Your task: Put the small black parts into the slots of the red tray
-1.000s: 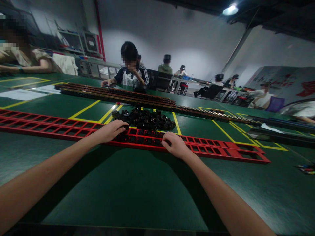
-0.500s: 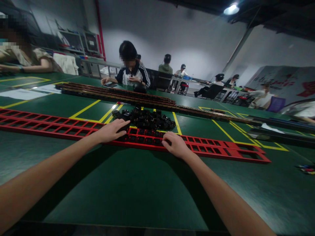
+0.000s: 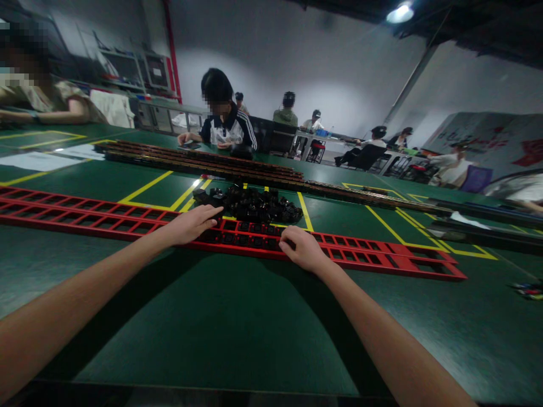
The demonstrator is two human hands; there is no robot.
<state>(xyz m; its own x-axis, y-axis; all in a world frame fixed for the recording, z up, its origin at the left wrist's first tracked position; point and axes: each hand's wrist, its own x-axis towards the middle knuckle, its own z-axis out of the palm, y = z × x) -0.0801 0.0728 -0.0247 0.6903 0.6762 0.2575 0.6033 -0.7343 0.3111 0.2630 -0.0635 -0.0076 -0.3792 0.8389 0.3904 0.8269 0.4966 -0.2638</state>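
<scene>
Two long red slotted frames [image 3: 365,250] lie side by side across the green table. Several black socket-like blocks [image 3: 242,239] sit in their middle openings. My left hand [image 3: 192,225] rests over the frames just left of these blocks, fingers stretched out and thumb lower. Whatever lies under its palm is hidden. At the right end of the filled openings, my right hand [image 3: 303,249] is closed, fingers curled toward the thumb against the frame. I cannot make out anything between those fingertips. Right behind the frames is a heap of loose black blocks [image 3: 258,204].
Long dark rails [image 3: 203,165] lie across the table beyond the heap, with more dark rails [image 3: 492,234] at right. White papers [image 3: 40,162] are at far left, coloured small items [image 3: 528,290] at the right edge. A person [image 3: 224,121] sits opposite.
My left thumb has drawn a little closer to its fingers. The right hand has barely moved. The person opposite has shifted slightly to the left.
</scene>
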